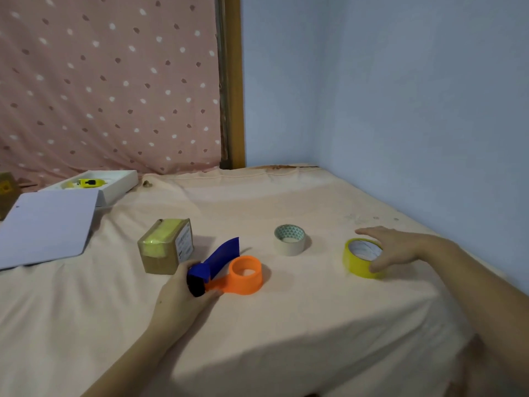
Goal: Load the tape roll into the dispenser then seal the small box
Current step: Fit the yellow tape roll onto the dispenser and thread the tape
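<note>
An orange and blue tape dispenser [242,275] lies on the peach sheet at the middle, its orange hub ring empty. My left hand [183,290] grips its black and blue handle end. A yellow tape roll [355,263] lies flat at the right; my right hand [392,247] hovers over it with spread fingers, thumb against its near side. A beige tape roll [290,239] lies between them, untouched. The small brown cardboard box [166,246], with yellow tape across its top, stands just left of the dispenser.
A white sheet or lid [45,224] lies at the left, with an open white box [114,181] holding a yellow item behind it. A blue wall [429,110] runs along the right edge of the bed; a dotted pink curtain [108,81] hangs behind.
</note>
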A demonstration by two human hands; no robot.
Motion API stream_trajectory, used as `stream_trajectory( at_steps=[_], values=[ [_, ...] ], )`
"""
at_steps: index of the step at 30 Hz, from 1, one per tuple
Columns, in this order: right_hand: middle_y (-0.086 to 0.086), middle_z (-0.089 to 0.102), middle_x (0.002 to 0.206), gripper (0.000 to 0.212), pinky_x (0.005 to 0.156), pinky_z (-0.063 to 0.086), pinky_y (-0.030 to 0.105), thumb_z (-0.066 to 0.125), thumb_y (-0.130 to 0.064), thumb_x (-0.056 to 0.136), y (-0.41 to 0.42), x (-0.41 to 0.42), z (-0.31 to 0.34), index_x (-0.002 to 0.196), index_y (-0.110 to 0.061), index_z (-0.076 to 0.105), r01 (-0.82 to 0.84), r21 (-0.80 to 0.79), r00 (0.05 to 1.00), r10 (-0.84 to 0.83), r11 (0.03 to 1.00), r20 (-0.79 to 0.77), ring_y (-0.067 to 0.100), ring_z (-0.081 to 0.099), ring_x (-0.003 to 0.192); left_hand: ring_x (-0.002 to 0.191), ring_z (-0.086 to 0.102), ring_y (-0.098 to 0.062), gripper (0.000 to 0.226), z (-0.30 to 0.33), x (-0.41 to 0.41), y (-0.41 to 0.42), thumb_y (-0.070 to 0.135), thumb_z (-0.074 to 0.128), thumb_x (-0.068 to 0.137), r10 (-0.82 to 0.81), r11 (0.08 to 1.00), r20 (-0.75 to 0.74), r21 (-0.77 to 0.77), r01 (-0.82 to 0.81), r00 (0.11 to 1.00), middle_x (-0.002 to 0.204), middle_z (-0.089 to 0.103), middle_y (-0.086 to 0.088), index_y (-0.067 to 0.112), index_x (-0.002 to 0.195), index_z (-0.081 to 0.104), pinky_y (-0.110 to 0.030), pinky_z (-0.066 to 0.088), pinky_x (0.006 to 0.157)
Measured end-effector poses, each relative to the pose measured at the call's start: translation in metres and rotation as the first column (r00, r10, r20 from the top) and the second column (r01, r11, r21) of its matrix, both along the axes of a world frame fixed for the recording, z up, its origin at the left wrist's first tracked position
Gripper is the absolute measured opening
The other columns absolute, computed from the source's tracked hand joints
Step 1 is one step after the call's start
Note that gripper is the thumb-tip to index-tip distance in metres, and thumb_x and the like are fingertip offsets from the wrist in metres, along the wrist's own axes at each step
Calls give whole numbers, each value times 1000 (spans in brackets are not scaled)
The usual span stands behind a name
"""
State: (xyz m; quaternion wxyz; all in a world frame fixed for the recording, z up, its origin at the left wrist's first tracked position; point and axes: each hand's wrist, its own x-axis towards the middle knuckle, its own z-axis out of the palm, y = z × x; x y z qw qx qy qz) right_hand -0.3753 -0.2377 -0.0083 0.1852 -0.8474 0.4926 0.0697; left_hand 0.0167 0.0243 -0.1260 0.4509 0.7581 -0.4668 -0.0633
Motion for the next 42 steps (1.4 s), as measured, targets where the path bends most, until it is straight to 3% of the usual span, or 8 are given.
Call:
stream_trajectory(
  at_steps=[5, 14, 20, 26, 30, 37, 42],
  values=[
    [0, 42, 151, 127, 111, 40, 32, 82, -56, 46, -7, -11, -36, 159, -32, 27, 16, -38, 987, -10, 999, 161, 16, 45, 136, 102, 66, -19, 82, -1, -1, 1, 37, 93, 69, 9, 1000, -18, 9, -9, 1000, 112, 68, 9, 25, 137, 48, -34, 51, 81],
    [-6, 43, 151, 116, 109, 39, 31, 91, -43, 54, -1, 13, -26, 155, -35, 34, -52, -170, 915, 115, 984, 386, 13, 42, 138, 106, 66, -19, 84, 3, -3, 1, 41, 92, 68, 19, 999, -30, 26, -19, 999, 115, 68, 10, 26, 138, 47, -35, 53, 86],
    [-8, 46, 140, 115, 101, 38, 24, 95, -35, 60, 31, 79, -4, 156, -33, 33, -214, -260, 860, 308, 942, 407, 11, 48, 128, 102, 65, -15, 81, 7, -9, 4, 41, 90, 70, 12, 1000, -35, 21, -11, 999, 113, 67, 12, 24, 138, 49, -29, 49, 80],
    [-14, 45, 139, 114, 102, 43, 25, 92, -43, 60, 74, 154, 5, 156, -36, 31, -378, -266, 783, 460, 887, 420, 6, 50, 126, 99, 67, -18, 81, 8, -10, 6, 52, 87, 67, 20, 1000, -15, 18, -20, 1000, 112, 70, 10, 28, 135, 49, -33, 53, 79],
    [-14, 44, 142, 111, 104, 45, 28, 88, -45, 62, 92, 187, -9, 156, -41, 28, -420, -250, 780, 488, 873, 392, 8, 48, 130, 105, 67, -21, 86, 8, -9, 6, 48, 90, 65, 25, 1000, -11, 18, -25, 1000, 116, 69, 8, 27, 137, 48, -37, 53, 84],
    [-10, 44, 141, 116, 107, 45, 30, 87, -45, 61, 101, 206, -37, 158, -37, 24, -440, -191, 815, 479, 877, 325, 11, 49, 129, 102, 64, -19, 87, 7, -7, 6, 46, 93, 62, 11, 1000, -29, 3, -11, 1000, 111, 66, 14, 25, 135, 50, -29, 42, 76],
    [-14, 39, 135, 110, 106, 47, 31, 80, -49, 63, 105, 204, -52, 157, -38, 24, -397, -123, 835, 413, 910, 364, 8, 52, 123, 102, 65, -21, 88, 3, -3, 3, 50, 91, 60, 1, 1000, -37, 4, -1, 999, 115, 69, 9, 26, 134, 50, -31, 49, 79]
  ],
)
